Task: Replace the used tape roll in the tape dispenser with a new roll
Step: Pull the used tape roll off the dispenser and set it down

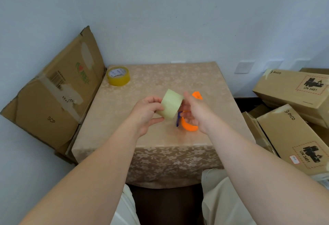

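Observation:
My left hand [146, 111] grips a pale yellow-green tape roll [170, 104] above the middle of the table, tilted on edge. My right hand [195, 111] holds the orange tape dispenser [189, 126] just right of the roll; its orange tip [197, 95] shows above my fingers and a dark blue part [178, 119] hangs beside the roll. Most of the dispenser is hidden behind my right hand, so I cannot tell whether the roll sits on it. A second, deeper yellow tape roll [118, 76] with a white label inside lies flat at the table's far left corner.
The small table [160, 82] has a beige flowered cloth and stands against a white wall. A flattened cardboard box [57, 91] leans at its left. Stacked brown cartons [293, 111] crowd the right side. My knees are under the near edge.

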A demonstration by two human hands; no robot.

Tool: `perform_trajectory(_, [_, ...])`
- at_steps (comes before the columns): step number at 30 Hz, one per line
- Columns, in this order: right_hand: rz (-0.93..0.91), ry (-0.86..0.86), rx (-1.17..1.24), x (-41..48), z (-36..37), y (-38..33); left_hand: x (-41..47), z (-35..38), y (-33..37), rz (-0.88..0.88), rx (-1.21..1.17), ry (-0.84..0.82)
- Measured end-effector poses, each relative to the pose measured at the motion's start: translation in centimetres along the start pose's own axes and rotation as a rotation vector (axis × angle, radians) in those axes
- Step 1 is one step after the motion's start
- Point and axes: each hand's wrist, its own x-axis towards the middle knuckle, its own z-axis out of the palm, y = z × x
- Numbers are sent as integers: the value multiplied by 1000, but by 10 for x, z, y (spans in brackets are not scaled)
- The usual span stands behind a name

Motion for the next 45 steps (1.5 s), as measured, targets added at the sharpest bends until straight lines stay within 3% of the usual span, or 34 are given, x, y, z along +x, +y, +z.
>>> perform_trajectory(5, [1,-126,240,-4,2,1,-6,1,0,-27,140,-80])
perform_trajectory(11, [-34,-258,137,-5,-2,6,-6,1,5,-4,26,-48])
perform_trajectory(25, [-30,-195,254,-9,0,2,-12,0,6,21,239,-137])
perform_trajectory(31, [-41,-228,217,-10,1,2,-12,7,14,49,101,-60])
perform_trajectory(45, [-22,-173,206,-20,2,-5,-15,0,13,70,420,-168])
